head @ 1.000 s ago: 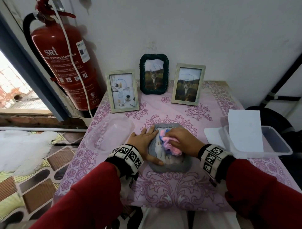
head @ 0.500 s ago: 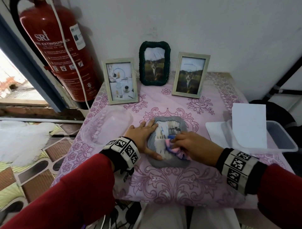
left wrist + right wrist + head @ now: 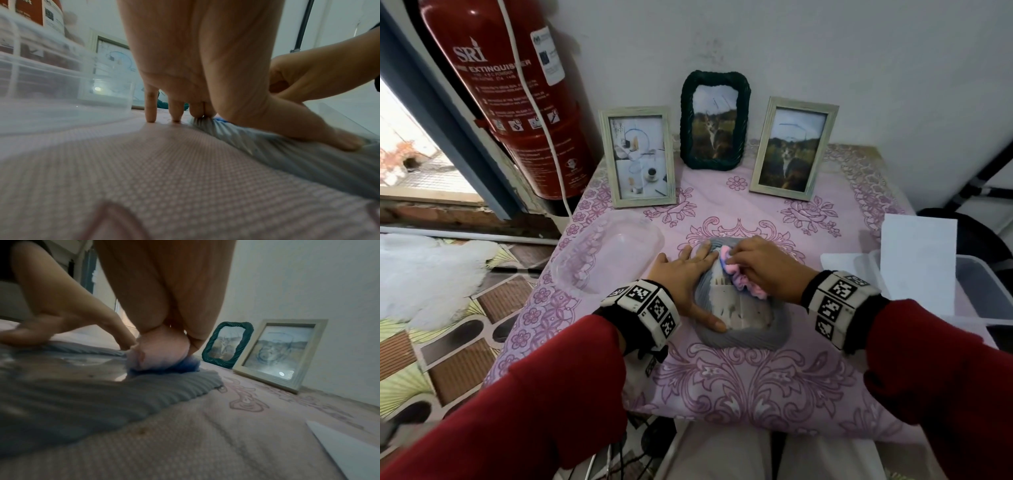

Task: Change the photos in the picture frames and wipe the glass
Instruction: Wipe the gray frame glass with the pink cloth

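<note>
**Hands on the grey frame, cloth at its far edge**

Left hand [image 3: 686, 274] lies flat and spread along the left side of the grey ribbed picture frame [image 3: 744, 329], fingers straight, thumb stretched across the frame's near-left corner; in the left wrist view the fingertips [image 3: 151, 119] touch down on the cloth-covered surface and the frame's rim. Right hand [image 3: 763, 267] is curled round a bunched pink and blue cleaning cloth [image 3: 738, 279] and presses it onto the glass at the far end of the frame, which lies face up in the middle of the pink floral tablecloth [image 3: 756, 380].

Left of the frame sits a clear plastic tub [image 3: 606, 255]. To the right a second clear plastic container [image 3: 983, 291] holds an upright white sheet [image 3: 917, 263].

Along the far edge, leaning at the wall, stand a pale wooden frame with a still-life photo [image 3: 638, 159], a dark green twisted frame with a cat photo [image 3: 715, 120], and another pale wooden frame with a cat photo [image 3: 792, 147]. At far left stands a red fire extinguisher [image 3: 510, 89].
</note>
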Demonstrator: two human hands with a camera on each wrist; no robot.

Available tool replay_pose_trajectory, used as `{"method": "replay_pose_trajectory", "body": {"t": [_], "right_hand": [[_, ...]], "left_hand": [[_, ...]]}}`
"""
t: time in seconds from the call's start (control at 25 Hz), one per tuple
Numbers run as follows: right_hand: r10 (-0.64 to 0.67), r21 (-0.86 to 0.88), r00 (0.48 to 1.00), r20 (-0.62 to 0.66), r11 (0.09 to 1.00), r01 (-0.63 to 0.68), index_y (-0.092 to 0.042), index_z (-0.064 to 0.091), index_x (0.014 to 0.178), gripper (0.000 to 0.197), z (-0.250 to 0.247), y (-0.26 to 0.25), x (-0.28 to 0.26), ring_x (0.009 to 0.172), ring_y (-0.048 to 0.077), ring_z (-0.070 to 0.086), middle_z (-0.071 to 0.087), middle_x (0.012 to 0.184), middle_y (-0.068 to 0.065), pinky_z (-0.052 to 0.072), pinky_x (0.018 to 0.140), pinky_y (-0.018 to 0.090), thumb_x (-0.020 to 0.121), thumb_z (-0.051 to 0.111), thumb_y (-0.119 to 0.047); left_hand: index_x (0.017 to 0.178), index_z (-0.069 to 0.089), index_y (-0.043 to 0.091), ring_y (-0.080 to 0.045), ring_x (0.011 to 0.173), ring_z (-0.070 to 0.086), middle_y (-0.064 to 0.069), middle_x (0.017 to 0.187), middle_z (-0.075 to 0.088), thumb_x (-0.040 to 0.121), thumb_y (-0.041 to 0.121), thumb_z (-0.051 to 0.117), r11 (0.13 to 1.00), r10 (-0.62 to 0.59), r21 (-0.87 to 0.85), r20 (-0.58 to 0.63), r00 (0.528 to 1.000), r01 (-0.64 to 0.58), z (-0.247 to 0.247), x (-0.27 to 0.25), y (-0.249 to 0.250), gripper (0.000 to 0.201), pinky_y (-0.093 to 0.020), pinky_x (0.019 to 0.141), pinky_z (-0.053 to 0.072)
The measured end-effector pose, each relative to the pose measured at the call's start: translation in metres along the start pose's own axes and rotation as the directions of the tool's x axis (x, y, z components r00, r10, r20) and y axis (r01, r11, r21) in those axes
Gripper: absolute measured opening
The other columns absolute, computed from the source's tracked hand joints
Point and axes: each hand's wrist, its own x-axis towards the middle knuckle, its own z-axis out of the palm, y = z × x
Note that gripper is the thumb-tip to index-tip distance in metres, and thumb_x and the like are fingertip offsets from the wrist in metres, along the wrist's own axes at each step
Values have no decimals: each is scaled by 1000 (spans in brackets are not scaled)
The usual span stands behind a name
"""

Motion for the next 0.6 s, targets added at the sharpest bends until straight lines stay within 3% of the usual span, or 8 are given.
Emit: {"method": "replay_pose_trajectory", "body": {"t": [0.12,0.36,0.6], "right_hand": [[-79,22,997,-1,997,79,-11,61,120,31,6,-14,-12,116,24,46,55,128,6,30,100,30,92,49,-15],[-170,-36,985,32,985,171,-15,56,126,38,11,-16,-61,119,20,49,54,131,2,37,102,31,89,55,-20],[-33,-120,999,-19,992,31,-21,53,127,33,-4,9,-28,117,17,47,52,130,-1,37,99,31,96,42,-23]], "left_hand": [[149,0,28,-20,146,8,8,159,-5,48,82,64,1000,-5,5,-5,1000,5,-1,0,2,131,-53,111,23],[149,2,28,-21,146,7,6,159,-7,50,79,65,1000,5,-15,-4,1000,-5,-3,-2,1,128,-51,111,21],[149,-1,28,-20,146,6,7,159,-7,48,81,64,1000,-7,-16,3,1000,7,-1,-1,1,131,-52,113,21]]}}
